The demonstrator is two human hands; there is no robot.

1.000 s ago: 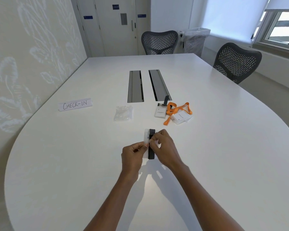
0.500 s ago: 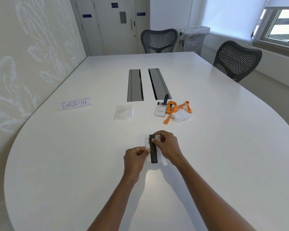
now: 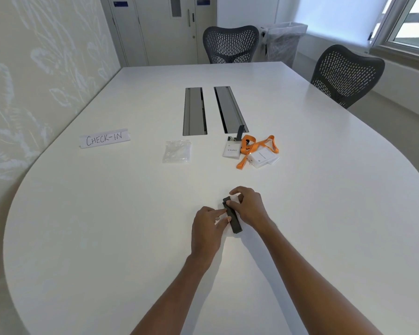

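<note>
A black lanyard strap (image 3: 234, 220) lies folded over a clear badge holder (image 3: 234, 198) low on the white table (image 3: 107, 226). My right hand (image 3: 248, 206) curls over the holder's far end and pinches the strap and holder together. My left hand (image 3: 207, 229) rests beside them, its fingertips pinching the strap's left edge. Most of the badge holder is hidden under my hands.
Farther back lie a finished badge (image 3: 231, 149) with a black strap, an orange lanyard (image 3: 259, 147) with a white badge (image 3: 263, 158), a clear plastic bag (image 3: 177, 151) and a "CHECK-IN" sign (image 3: 104, 140). Two cable hatches (image 3: 195, 111) sit mid-table. Two chairs (image 3: 230, 43) stand beyond.
Both hands have lowered the strap and badge holder from just above the table down onto it. The strap now lies tilted between my fingers.
</note>
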